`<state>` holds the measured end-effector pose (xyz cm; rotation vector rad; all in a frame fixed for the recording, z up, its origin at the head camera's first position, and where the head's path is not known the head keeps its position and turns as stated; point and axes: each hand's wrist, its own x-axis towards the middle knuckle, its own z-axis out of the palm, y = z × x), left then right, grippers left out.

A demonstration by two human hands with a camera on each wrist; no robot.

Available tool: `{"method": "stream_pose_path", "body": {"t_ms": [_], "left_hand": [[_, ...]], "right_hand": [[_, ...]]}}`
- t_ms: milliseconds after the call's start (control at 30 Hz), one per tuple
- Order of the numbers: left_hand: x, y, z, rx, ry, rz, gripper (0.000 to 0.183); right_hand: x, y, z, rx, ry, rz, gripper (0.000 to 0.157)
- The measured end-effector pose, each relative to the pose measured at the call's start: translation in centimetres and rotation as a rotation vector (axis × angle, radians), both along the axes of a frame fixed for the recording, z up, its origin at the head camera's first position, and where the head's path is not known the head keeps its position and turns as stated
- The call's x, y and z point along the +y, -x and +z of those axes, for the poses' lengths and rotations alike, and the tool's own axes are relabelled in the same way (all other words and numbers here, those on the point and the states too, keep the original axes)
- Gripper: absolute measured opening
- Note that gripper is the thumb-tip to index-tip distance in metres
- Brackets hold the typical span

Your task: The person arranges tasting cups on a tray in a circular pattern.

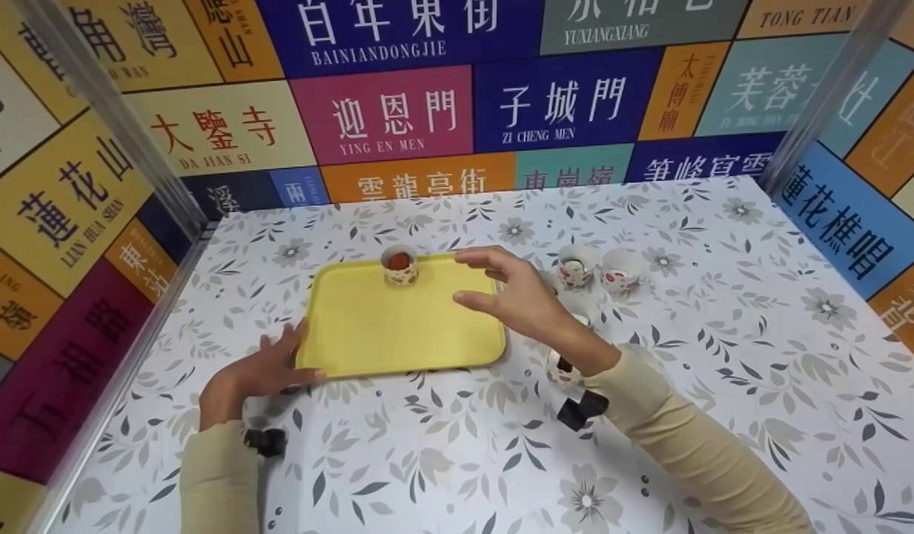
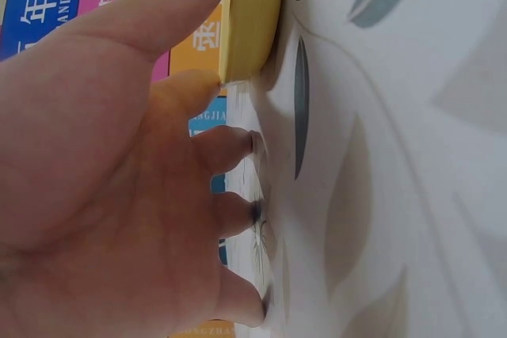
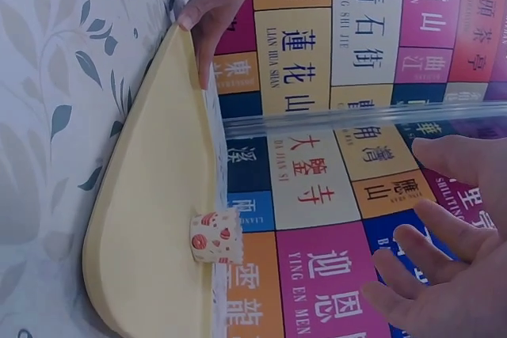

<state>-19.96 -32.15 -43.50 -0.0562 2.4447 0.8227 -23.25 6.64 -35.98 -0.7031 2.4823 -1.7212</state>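
A yellow tray (image 1: 405, 326) lies flat on the table. My left hand (image 1: 267, 371) is at its near left corner, thumb along the front rim and fingers spread at the left side; in the left wrist view the lower fingertips reach down to the tabletop. My right hand (image 1: 520, 297) hovers over the tray's right part, fingers and thumb apart with nothing between them. A small paper baking cup (image 1: 401, 265) with a red pattern and reddish-brown contents stands upright by the tray's far rim; the same cup (image 3: 214, 237) appears in the right wrist view.
Right of the tray stand several similar cups, among them a far one (image 1: 575, 267), one beside it (image 1: 621, 271) and a nearer one (image 1: 564, 368) partly behind the right wrist. A floral cloth (image 1: 427, 460) covers the table. Sign-printed walls (image 1: 382, 111) rise around it.
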Motion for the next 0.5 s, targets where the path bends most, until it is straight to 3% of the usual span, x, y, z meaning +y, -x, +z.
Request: {"method": "stream_pose_path", "body": {"t_ms": [267, 500], "left_hand": [[0.1, 0.1, 0.0, -0.005, 0.004, -0.005, 0.111], [0.0, 0.0, -0.1, 0.004, -0.001, -0.012, 0.111]], "right_hand": [[3.5, -1.0, 0.4, 0.084, -0.030, -0.062, 0.050], [6.3, -1.3, -0.1, 0.114, -0.053, -0.018, 0.047]]}}
